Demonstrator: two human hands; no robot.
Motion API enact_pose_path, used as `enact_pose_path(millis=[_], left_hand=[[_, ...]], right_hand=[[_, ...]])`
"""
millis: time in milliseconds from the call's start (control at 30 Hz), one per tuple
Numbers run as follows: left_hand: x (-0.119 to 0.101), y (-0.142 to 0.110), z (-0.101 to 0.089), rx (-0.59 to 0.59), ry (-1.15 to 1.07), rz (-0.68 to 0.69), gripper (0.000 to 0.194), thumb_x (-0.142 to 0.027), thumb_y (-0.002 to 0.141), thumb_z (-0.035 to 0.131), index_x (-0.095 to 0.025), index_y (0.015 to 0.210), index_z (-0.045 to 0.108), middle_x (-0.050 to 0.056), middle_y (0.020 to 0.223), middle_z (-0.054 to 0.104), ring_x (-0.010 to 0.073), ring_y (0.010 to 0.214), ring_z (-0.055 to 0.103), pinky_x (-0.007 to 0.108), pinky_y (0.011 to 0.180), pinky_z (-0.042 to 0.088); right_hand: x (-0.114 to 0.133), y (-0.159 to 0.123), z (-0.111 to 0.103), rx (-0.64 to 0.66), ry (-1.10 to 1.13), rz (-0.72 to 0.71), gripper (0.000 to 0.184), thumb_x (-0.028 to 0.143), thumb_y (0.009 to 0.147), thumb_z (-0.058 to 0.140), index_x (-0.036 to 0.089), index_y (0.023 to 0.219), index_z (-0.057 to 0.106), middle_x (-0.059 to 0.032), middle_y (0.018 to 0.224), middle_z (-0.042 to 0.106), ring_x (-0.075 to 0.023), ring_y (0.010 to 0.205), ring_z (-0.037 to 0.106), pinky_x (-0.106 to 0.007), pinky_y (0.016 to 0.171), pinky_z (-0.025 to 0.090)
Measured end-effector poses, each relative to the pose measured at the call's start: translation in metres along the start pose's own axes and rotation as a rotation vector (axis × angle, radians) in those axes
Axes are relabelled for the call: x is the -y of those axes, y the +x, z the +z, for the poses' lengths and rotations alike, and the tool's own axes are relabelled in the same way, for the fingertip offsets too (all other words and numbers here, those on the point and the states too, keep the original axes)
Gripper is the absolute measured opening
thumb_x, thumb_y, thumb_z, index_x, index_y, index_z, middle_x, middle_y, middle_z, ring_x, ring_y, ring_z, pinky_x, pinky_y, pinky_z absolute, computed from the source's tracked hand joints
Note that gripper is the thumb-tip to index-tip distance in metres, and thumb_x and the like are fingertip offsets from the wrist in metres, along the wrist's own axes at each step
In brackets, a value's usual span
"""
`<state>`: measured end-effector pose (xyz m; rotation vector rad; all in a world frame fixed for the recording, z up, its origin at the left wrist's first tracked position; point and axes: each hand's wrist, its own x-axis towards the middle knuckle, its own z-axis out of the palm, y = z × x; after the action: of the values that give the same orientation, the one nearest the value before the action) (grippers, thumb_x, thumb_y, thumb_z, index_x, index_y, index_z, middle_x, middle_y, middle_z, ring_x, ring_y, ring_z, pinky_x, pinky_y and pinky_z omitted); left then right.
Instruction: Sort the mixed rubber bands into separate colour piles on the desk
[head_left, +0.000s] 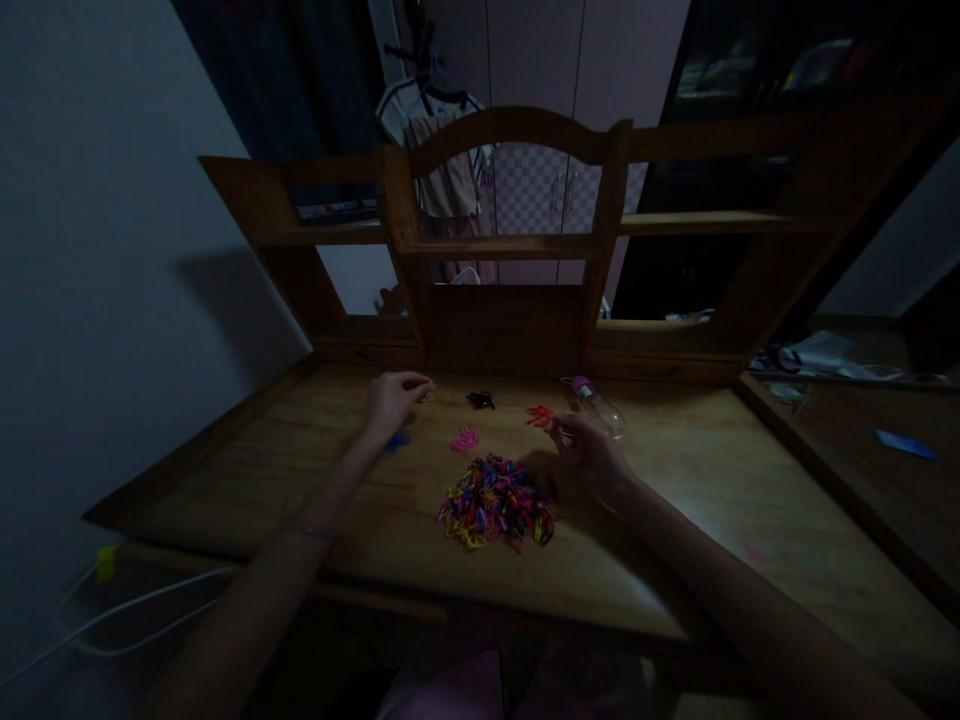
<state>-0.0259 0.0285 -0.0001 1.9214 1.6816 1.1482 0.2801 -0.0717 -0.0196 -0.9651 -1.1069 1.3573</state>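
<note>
We have a wooden desk (697,460) with a mixed colourful heap (495,503) at its near middle. Our left hand (391,402) and right hand (594,458) each have fingertips drawn nearly together (we cannot tell around what, if anything). Far right is a bottle (601,410). Leftward lie 5 small piles: pink (465,438), red (537,414) by our right fingertips, black (480,400), blue (397,440), yellow (429,397) by our left.

Dim light, pale glare on the desk (697,500), soft shadow on the wall (97,230), murky corners

Dim light; pale wall (97,250) left; wooden shelves (502,247); pinkish wardrobe (532,60), dark curtain (277,90) behind.
</note>
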Motion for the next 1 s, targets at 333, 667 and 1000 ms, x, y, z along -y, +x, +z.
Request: enact_pose_path(millis=[333, 667, 1000], left_hand=[[0.023, 0.023, -0.006, 0.045, 0.275, 0.083, 0.016, -0.026, 0.073, 0.066, -0.015, 0.080, 0.076, 0.009, 0.085, 0.074, 0.0228, 0.082, 0.065, 0.030, 0.079, 0.046], [-0.039, -0.060, -0.019, 0.171, 0.196, 0.356, 0.026, -0.030, 0.089, 0.049, -0.023, 0.102, 0.071, 0.004, 0.107, 0.068, 0.0196, 0.101, 0.062, 0.030, 0.092, 0.046], [-0.039, -0.176, -0.019, 0.254, 0.116, 0.199, 0.029, -0.036, 0.091, 0.048, -0.031, 0.113, 0.066, 0.002, 0.119, 0.063, 0.0202, 0.113, 0.059, 0.035, 0.098, 0.049]], right_hand=[[0.007, -0.003, 0.003, 0.067, 0.159, 0.122, 0.020, 0.036, 0.074, 0.058, 0.016, 0.073, 0.062, -0.0032, 0.066, 0.055, -0.0093, 0.048, 0.031, -0.024, 0.040, 0.015], [0.000, -0.003, 0.002, -0.005, 0.141, 0.011, 0.024, 0.037, 0.078, 0.055, 0.016, 0.067, 0.060, 0.0007, 0.058, 0.049, -0.0087, 0.046, 0.028, -0.025, 0.042, 0.017], [0.000, -0.011, -0.001, -0.077, -0.820, -0.258, 0.025, 0.032, 0.084, 0.050, 0.017, 0.070, 0.064, -0.0037, 0.069, 0.061, -0.0160, 0.064, 0.054, -0.026, 0.058, 0.035]])
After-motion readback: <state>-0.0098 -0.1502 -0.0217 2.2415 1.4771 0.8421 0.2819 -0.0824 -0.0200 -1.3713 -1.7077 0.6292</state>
